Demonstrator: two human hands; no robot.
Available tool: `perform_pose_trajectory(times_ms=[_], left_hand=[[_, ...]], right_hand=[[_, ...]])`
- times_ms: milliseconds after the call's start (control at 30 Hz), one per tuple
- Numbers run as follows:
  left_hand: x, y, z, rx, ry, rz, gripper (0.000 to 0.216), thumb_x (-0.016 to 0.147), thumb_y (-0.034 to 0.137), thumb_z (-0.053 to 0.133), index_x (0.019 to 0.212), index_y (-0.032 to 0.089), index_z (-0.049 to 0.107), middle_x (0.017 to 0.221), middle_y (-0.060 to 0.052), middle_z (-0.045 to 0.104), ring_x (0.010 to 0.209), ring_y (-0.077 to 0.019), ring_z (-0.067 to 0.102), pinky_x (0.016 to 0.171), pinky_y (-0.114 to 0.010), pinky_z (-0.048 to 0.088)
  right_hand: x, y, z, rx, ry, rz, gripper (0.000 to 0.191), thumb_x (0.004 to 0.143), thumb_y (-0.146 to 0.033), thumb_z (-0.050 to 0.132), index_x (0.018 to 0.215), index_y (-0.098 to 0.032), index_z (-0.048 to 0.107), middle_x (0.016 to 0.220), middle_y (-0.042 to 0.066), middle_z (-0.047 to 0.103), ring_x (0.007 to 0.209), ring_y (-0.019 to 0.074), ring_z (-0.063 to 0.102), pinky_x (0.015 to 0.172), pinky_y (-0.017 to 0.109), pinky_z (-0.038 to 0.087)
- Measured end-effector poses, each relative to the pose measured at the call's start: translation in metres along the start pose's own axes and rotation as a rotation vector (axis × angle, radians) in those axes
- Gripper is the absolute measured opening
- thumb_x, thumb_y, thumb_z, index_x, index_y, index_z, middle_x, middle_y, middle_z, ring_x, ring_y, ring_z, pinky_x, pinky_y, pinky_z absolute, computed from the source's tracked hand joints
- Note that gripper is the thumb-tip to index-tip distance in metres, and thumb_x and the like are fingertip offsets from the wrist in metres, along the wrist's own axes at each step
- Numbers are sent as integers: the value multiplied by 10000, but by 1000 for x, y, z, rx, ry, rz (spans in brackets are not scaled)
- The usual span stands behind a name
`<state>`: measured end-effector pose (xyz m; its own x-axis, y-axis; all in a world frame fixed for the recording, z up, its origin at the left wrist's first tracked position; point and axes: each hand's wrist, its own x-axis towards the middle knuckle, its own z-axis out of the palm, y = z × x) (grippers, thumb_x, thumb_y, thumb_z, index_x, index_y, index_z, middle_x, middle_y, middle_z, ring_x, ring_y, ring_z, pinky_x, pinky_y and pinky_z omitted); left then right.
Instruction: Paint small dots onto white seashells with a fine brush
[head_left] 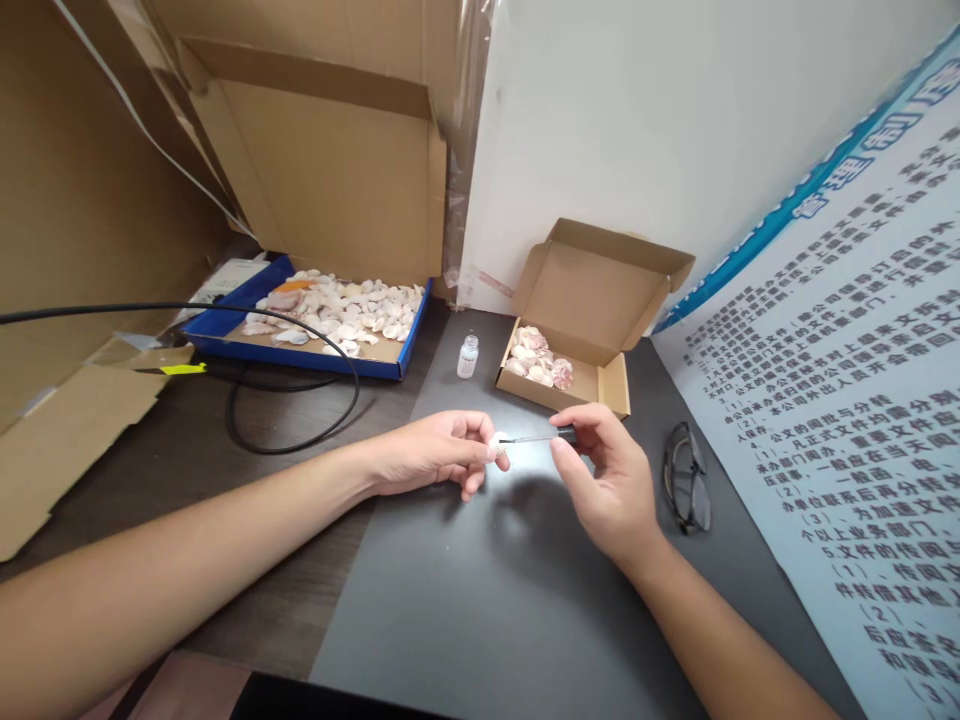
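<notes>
Over the grey mat, my left hand (442, 452) pinches a small white seashell (495, 445) between thumb and forefinger. My right hand (606, 475) grips the black cap of a small brush applicator (564, 435). Its thin stem points left, and the tip meets the shell or lies right at it. A small open glass bottle (468, 358) of clear or whitish content stands upright on the mat behind my hands. Behind my right hand sits a small open cardboard box (615, 384) with several shells (536, 358) in its left part.
A blue-sided box (300, 362) full of white shells stands at the back left, its lid raised. A black cable (292, 450) loops in front of it. Sunglasses (686, 478) lie at the right, beside a printed poster (840, 330). Flattened cardboard (82, 450) lies far left.
</notes>
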<state>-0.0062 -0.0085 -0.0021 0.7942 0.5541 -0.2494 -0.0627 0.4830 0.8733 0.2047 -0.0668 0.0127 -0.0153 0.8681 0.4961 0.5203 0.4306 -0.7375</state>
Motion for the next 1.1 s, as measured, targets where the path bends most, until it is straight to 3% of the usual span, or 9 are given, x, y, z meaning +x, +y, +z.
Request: perform_pose_trajectory(times_ms=[267,467,667,833,1100], left_hand=[[1,-2,-2,-6,-11,11,290,808,335,778,841,159,549,964,-25,685,570,-63,579,593,-253,485],[0,-1,-1,-14,-16,12,264,821,301,767,830,155,548,938,-15,679,576,-64,589,594,-247,491],[0,-1,-1,-15,-19,12,238,840,283,746,835,150,549,958,-23,685,571,-59,584,590,-240,493],[0,-1,-1,-22,-16,8,237,834,271,748,838,152,543,924,-10,683,566,-60,585,588,-237,494],[1,-1,-1,-22,-6,8,221,835,251,740,831,148,545,942,-23,693,567,-61,585,586,-237,495]], right_hand=[[1,0,-1,-15,39,26,77,815,-165,586,869,-220,589,707,-31,542,557,113,489,511,240,429],[-1,-1,1,1,-32,3,101,831,-170,598,917,-223,593,708,-33,553,563,114,486,526,244,434],[-1,2,0,3,22,4,99,830,-158,594,902,-225,589,730,-35,560,577,106,490,535,229,434],[-2,1,1,21,-42,-28,103,838,-167,599,925,-223,593,724,-40,561,566,100,482,535,226,433],[-1,1,0,-2,1,-8,85,822,-157,588,880,-219,586,704,-42,557,568,101,477,530,220,425]])
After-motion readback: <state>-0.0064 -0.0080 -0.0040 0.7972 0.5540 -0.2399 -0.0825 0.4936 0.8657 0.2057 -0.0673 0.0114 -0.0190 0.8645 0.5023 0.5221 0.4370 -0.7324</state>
